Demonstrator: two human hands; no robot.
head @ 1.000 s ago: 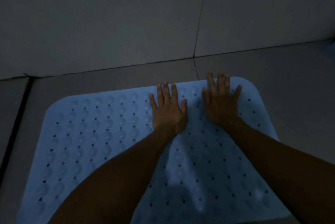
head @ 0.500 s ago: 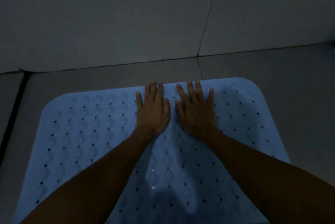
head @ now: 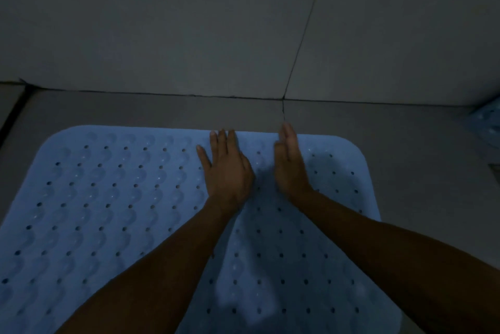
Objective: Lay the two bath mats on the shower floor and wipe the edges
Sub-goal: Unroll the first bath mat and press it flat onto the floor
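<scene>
A light blue bath mat (head: 108, 212) with rows of small holes and raised bumps lies flat on the grey tiled shower floor (head: 135, 109). My left hand (head: 227, 168) rests palm down on the mat near its far edge, fingers together. My right hand (head: 290, 165) is beside it, turned on its side with its fingertips reaching just past the mat's far edge. Neither hand holds anything. A corner of a second blue mat (head: 487, 122) shows at the right edge of the view.
A grey tiled wall (head: 189, 22) rises just beyond the mat, with a dark grout line where it meets the floor. A dark gap runs along the far left of the floor. The scene is dimly lit.
Both hands have slid rightward and slightly forward along the mat's far edge. My right hand has turned from flat onto its side. The view has shifted, bringing the second mat into sight.
</scene>
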